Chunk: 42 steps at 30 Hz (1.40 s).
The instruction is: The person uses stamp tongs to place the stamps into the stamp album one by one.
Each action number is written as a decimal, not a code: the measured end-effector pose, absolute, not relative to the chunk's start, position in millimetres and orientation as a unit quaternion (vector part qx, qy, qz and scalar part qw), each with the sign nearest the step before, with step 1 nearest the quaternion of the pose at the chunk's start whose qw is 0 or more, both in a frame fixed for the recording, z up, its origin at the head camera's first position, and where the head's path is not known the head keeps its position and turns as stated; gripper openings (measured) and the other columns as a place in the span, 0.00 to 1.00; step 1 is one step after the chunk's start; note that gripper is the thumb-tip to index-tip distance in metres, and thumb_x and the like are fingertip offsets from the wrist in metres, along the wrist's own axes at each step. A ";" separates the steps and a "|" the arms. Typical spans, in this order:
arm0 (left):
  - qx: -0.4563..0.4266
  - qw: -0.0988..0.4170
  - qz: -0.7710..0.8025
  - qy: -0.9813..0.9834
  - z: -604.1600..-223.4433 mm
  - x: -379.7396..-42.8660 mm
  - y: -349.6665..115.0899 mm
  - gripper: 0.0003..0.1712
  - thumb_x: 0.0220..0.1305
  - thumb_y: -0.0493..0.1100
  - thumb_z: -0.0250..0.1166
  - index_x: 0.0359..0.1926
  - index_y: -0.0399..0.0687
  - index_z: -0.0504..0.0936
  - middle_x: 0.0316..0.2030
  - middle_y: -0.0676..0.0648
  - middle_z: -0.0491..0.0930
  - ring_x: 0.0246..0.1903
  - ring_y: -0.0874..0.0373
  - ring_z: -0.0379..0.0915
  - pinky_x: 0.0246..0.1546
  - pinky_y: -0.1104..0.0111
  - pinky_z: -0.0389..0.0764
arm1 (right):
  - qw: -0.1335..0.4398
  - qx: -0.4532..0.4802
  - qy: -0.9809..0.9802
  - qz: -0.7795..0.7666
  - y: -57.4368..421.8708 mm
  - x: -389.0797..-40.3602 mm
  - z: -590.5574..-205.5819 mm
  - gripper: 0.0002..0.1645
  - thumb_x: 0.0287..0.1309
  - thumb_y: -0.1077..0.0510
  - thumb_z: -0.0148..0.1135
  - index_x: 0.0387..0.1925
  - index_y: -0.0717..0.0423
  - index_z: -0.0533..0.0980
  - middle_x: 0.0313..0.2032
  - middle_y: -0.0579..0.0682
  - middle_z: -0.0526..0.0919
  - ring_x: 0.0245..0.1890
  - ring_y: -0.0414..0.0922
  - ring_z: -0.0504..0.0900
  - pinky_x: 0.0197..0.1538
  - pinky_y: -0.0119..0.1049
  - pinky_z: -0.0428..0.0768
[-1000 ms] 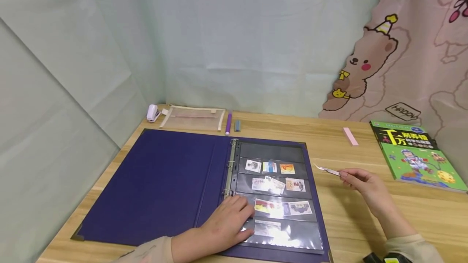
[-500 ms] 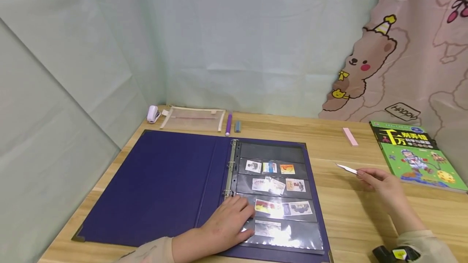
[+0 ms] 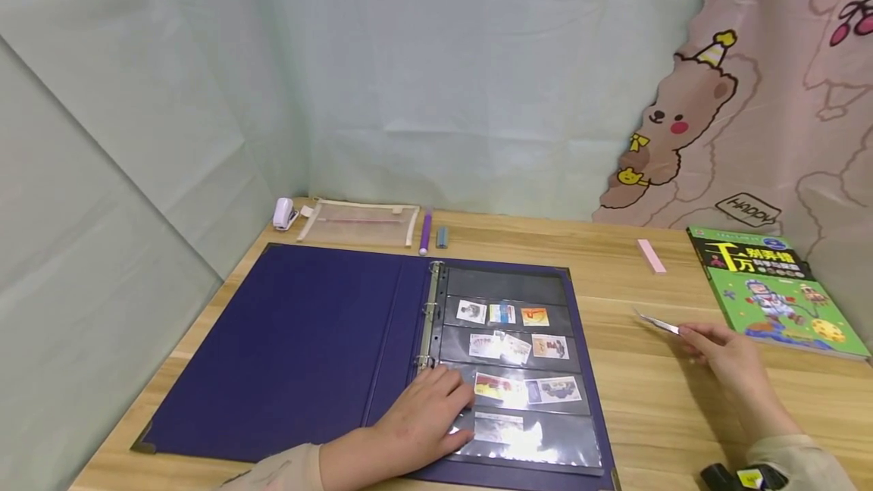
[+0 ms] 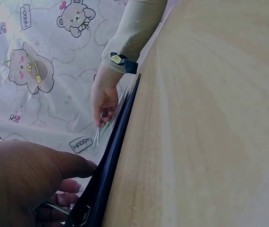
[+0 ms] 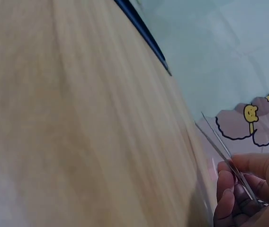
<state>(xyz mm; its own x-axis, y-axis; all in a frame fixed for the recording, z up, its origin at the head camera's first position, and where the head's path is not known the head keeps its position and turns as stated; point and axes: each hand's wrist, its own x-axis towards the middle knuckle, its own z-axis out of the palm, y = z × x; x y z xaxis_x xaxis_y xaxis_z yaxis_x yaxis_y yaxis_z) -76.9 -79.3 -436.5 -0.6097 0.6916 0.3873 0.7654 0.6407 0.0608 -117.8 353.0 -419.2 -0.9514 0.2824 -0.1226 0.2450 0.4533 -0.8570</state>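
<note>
An open navy ring binder (image 3: 307, 332) lies on the table with a black pocket page (image 3: 508, 284) held in its rings. Several stamps sit in the page's clear rows, among them an orange stamp (image 3: 535, 316) and a red-and-yellow stamp (image 3: 496, 386). My left hand (image 3: 424, 417) rests on the lower left of the page by the rings, fingers relaxed. To the right of the binder, my right hand (image 3: 726, 364) pinches metal tweezers (image 3: 660, 323) between thumb and fingers, above the table. In the right wrist view the tweezers' (image 5: 219, 144) tips stand apart with nothing between them.
Along the back of the wooden table (image 3: 546, 237) lie a white stapler-like item (image 3: 283, 214), a mesh zip pouch (image 3: 360, 223), a purple pen (image 3: 426, 232) and a small blue-grey block (image 3: 442, 237). A pink stick (image 3: 651, 256) and a green book (image 3: 777, 294) are at right.
My right hand has moved right, carrying the tweezers farther from the binder's edge. My left hand stays in place on the page.
</note>
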 end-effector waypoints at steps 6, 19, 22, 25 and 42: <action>-0.410 0.166 -0.110 -0.890 -436.7 -77.8 -79.5 0.18 0.44 0.58 0.66 0.33 0.57 0.71 0.30 0.58 0.68 0.33 0.64 0.63 0.38 0.71 0.64 | 0.000 -0.148 -0.863 0.483 355.9 -115.1 -418.7 0.03 0.55 0.45 0.57 0.27 0.32 0.75 0.21 0.25 0.77 0.24 0.27 0.75 0.28 0.26 0.75; -0.410 0.166 -0.110 -0.890 -436.9 -79.1 -78.8 0.18 0.44 0.58 0.66 0.32 0.57 0.72 0.30 0.58 0.68 0.34 0.64 0.63 0.38 0.71 0.65 | -0.024 -0.107 -0.933 0.344 355.2 -114.6 -413.0 0.24 0.58 0.46 0.54 0.39 0.66 0.77 0.18 0.35 0.74 0.20 0.31 0.68 0.25 0.29 0.69; -0.409 0.165 -0.109 -0.891 -436.2 -79.1 -78.3 0.18 0.44 0.58 0.66 0.32 0.57 0.72 0.30 0.58 0.68 0.34 0.63 0.63 0.38 0.71 0.65 | -0.006 -0.085 -0.947 0.309 355.5 -114.0 -413.1 0.24 0.57 0.45 0.55 0.39 0.63 0.78 0.21 0.33 0.76 0.23 0.30 0.66 0.27 0.29 0.65; -0.409 0.164 -0.107 -0.891 -435.3 -79.1 -78.0 0.18 0.44 0.58 0.66 0.32 0.57 0.72 0.30 0.58 0.68 0.34 0.63 0.63 0.38 0.71 0.64 | 0.009 -0.067 -0.957 0.283 356.0 -113.4 -413.2 0.22 0.56 0.45 0.56 0.38 0.61 0.79 0.25 0.30 0.79 0.25 0.28 0.65 0.29 0.28 0.62; -0.406 0.161 -0.107 -0.893 -436.0 -78.8 -78.9 0.18 0.44 0.58 0.66 0.32 0.57 0.72 0.30 0.58 0.67 0.34 0.63 0.63 0.38 0.71 0.64 | -0.005 -0.038 -0.966 0.255 360.0 -115.7 -415.6 0.21 0.57 0.46 0.55 0.39 0.60 0.78 0.33 0.52 0.83 0.25 0.28 0.68 0.28 0.27 0.65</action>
